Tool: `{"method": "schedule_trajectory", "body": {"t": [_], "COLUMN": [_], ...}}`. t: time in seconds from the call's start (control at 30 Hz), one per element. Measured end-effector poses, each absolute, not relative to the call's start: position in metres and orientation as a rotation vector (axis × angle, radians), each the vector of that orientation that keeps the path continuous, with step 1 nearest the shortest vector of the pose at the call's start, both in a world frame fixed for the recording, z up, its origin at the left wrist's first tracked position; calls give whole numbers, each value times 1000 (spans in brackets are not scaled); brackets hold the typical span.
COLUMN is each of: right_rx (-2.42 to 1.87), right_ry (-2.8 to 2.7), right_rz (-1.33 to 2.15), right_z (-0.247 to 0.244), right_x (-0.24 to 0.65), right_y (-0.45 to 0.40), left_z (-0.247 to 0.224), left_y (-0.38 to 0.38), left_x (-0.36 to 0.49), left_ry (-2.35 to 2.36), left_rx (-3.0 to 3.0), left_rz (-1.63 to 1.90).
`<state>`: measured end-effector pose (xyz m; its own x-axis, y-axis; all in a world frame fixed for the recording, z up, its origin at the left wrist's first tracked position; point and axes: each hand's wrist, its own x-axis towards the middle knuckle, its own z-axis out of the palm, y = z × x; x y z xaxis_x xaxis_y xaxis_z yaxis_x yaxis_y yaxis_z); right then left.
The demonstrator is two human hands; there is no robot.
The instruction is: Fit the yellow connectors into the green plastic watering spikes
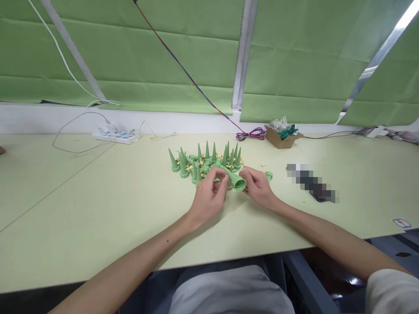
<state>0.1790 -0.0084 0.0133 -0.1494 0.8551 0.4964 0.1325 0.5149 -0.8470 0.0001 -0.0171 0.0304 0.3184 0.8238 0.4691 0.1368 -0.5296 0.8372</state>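
Note:
A green hollow plastic plant-watering spike is between my hands above the table, its wide round opening turned toward me. My left hand is closed with thumb and fingers curled at the spike's narrower body. My right hand is pinched closed right beside the wide rim; whatever its fingertips hold is hidden. Just beyond my hands stands a cluster of similar green spikes, several upright with points up, others lying down. Small yellow valve-like pieces are scattered among them. Another green part shows partly behind my right hand.
The pale table runs along a wall with green blinds. A cardboard box with plastic bags stands behind, beside a coiled red-blue cable. A power strip lies back left. On the right lies a dark, blurred-out object.

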Motion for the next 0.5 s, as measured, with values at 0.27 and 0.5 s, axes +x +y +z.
{"method": "schedule_trajectory", "body": {"t": [0.27, 0.5], "right_rx": [-889, -871], "right_ry": [-1794, -1872], "right_rz": [579, 596], "right_z": [13, 14], "right_x": [183, 182], "right_y": [-7, -7], "left_z": [36, 34], "left_y": [-13, -12], "left_x": [-1, -3], "left_ry": [688, 664], "left_rx": [1515, 1526], "left_rz": [840, 866]}}
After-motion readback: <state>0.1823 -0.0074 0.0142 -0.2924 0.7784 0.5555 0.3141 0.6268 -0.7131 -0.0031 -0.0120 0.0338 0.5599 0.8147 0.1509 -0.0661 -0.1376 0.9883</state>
